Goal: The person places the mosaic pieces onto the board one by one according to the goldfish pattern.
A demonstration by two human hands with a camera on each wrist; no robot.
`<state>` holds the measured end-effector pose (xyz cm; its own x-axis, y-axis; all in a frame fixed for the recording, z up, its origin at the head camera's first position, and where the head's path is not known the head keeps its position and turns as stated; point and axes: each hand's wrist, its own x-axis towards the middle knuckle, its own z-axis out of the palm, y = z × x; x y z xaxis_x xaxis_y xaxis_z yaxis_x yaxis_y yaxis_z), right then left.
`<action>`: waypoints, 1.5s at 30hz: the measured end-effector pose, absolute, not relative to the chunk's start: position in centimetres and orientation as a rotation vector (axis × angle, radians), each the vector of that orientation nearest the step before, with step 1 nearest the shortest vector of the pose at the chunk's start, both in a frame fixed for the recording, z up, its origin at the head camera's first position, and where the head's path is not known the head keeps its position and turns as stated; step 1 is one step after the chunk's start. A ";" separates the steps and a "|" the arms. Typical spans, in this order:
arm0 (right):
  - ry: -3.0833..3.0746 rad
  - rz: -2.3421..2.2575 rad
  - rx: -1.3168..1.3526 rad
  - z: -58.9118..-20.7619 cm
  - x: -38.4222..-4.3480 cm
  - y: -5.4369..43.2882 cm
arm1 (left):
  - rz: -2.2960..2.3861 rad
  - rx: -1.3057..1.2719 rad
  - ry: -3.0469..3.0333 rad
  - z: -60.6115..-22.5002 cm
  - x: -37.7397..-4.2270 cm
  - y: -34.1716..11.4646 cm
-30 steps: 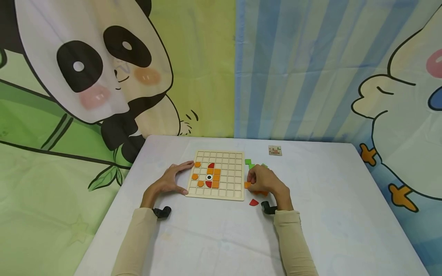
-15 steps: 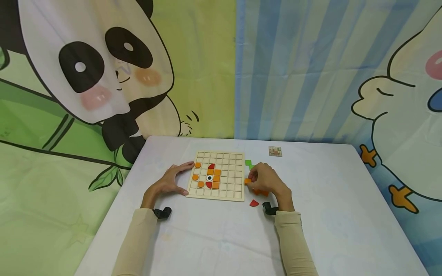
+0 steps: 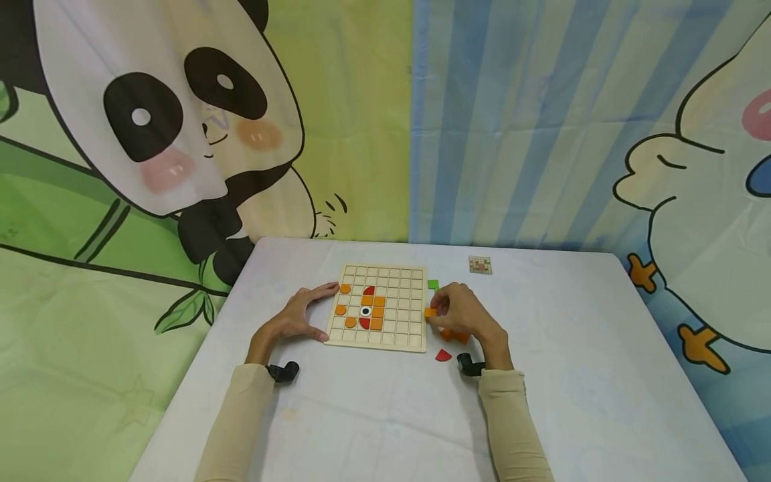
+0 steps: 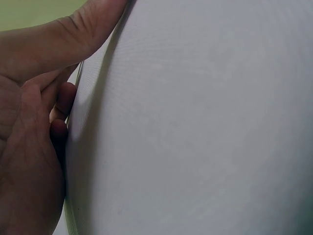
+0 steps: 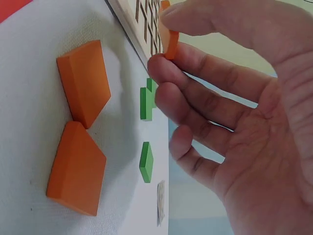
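A wooden grid board (image 3: 405,304) lies on the white table. On its left part sit orange tiles, red quarter-round tiles and an eye tile (image 3: 365,311). My left hand (image 3: 294,314) rests at the board's left edge, thumb by the near corner and fingers spread toward the far side. Beside the right edge, my right hand (image 3: 464,311) pinches an orange square tile (image 5: 169,39) between thumb and fingertips. Below that hand, in the right wrist view, two orange tiles lie on the cloth, a nearer one (image 5: 78,169) and another (image 5: 85,83) touching it.
Green tiles (image 5: 146,162) lie right of the board, partly hidden by the right hand in the head view. A red fan-shaped tile (image 3: 443,355) lies in front of them. A small picture card (image 3: 480,265) is farther back. Printed curtains (image 3: 361,120) hang behind the table.
My right hand has brought the pinched orange tile slightly up and left, to the board's right edge. The left hand and the tiles on the board have stayed put.
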<state>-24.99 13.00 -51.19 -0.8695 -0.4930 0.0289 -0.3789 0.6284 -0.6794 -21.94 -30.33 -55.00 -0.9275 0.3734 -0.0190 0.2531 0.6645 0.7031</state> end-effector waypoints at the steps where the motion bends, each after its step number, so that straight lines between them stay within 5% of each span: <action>1: 2.690 -1.072 -0.729 -51.2 -25.0 13.0 | 1.111 0.518 2.719 -55.0 -21.9 -30.3; 45: 2.537 -1.183 -0.896 -51.8 -24.0 8.7 | 1.104 0.511 2.709 -55.2 -22.2 -30.4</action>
<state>-23.98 8.67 -51.84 -0.7955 -0.6020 0.0696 -0.4401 0.4950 -0.7492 -22.19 -30.41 -55.17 -0.9266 0.3749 -0.0288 0.2479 0.6669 0.7027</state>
